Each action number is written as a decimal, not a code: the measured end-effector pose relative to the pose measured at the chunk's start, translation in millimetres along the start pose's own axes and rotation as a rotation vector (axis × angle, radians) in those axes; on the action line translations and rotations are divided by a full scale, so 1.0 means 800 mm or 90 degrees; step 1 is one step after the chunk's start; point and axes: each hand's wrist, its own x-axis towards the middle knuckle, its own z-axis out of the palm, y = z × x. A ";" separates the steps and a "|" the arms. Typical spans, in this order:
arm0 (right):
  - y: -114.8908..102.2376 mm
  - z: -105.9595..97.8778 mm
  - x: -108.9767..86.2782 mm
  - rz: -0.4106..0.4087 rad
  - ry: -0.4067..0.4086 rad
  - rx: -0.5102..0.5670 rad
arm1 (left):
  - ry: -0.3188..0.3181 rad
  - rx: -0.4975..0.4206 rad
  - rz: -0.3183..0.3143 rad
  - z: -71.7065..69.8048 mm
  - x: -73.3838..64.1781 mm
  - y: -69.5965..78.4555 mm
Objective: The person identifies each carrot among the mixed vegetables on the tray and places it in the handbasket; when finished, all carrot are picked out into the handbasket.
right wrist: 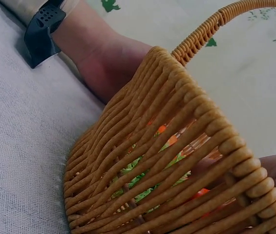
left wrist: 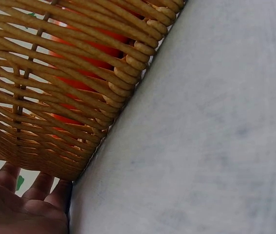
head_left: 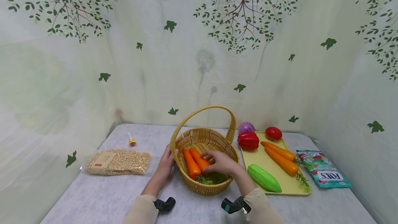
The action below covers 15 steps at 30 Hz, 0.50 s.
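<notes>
A woven wicker basket (head_left: 209,189) with an arched handle stands on the table. Against its left side rests my left hand (head_left: 166,163); in the left wrist view the fingers (left wrist: 40,185) lie fairly straight along the outer weave. My right hand (head_left: 222,163) reaches inside over the near right rim, thumb and fingers curled round an orange carrot (head_left: 197,157). Left of that one lies a second carrot (head_left: 191,164), apart from the hand. Green leafy tops (head_left: 205,180) show at the basket's near side. In the right wrist view, the weave partly hides the right fingers.
Right of the basket, a yellow tray (head_left: 259,137) bears a red pepper (head_left: 248,140), a tomato (head_left: 273,133), carrots (head_left: 281,160) and a green gourd-like vegetable (head_left: 264,178). A purple onion (head_left: 246,127) and a FOX'S bag (head_left: 323,168) flank it. Leftward lie a kernel bag (head_left: 124,161) and lollipop (head_left: 132,142).
</notes>
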 end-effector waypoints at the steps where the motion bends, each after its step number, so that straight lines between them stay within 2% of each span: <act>1: 0.000 0.000 0.000 -0.004 0.001 0.000 | 0.000 -0.001 -0.001 0.000 0.000 0.000; 9: 0.001 0.001 -0.001 -0.043 0.054 0.017 | 0.009 0.006 -0.005 -0.001 -0.004 0.001; 15: -0.006 -0.005 -0.011 -0.074 0.134 0.067 | 0.001 0.004 0.001 0.002 -0.003 0.005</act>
